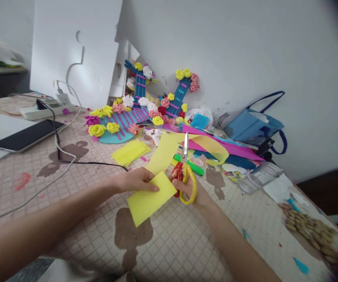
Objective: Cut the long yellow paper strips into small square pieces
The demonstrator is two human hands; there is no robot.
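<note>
My left hand (pixel 139 180) is closed on a yellow paper rectangle (pixel 151 199), thumb on top, held above the quilted tablecloth. My right hand (pixel 188 187) grips scissors (pixel 188 184) with one red and one yellow handle; the blades look together and point away from me. The paper's right corner meets the right hand's fingers. Just beyond the left hand lie a stack of yellow paper pieces (pixel 131 152) and a long yellow paper strip (pixel 165 150). A green marker (pixel 194 167) rests behind the scissors.
Flower-covered craft pieces (pixel 122 123) stand at the back. A phone (pixel 29 135), power strip (pixel 48 109) and cables are on the left. Right are magenta sheets (pixel 224 145), a blue bag (pixel 253 123), a clear plastic cup (pixel 257 178) and a pile of nuts (pixel 309 231).
</note>
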